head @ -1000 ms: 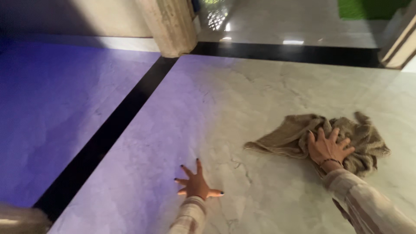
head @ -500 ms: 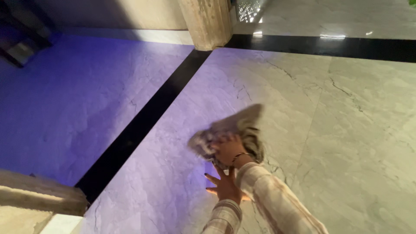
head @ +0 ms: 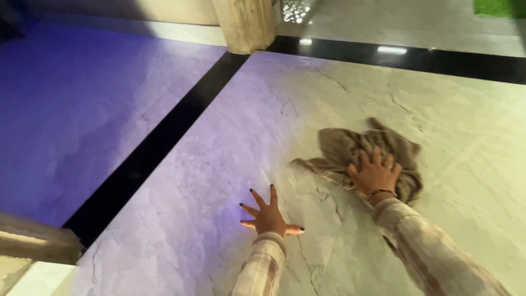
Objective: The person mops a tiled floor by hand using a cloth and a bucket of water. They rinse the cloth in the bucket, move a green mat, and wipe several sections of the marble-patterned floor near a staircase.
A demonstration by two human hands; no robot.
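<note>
We counted one brown rag (head: 350, 148) under our flat right hand (head: 375, 174); our left hand (head: 268, 217) lay splayed on marble floor (head: 208, 164) beside one black strip (head: 159, 142).

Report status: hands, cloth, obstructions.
Left hand flat on marble floor, fingers spread. Right hand pressing crumpled brown cloth. Nothing near the cloth.

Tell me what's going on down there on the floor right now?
A person is low over a marble floor, both arms stretched out. The right hand lies spread and flat on a crumpled brown cloth, pressing it onto the pale tile. The left hand rests on bare floor with fingers splayed and holds nothing. A black inlay strip runs to the left, toward a stone pillar.
</note>
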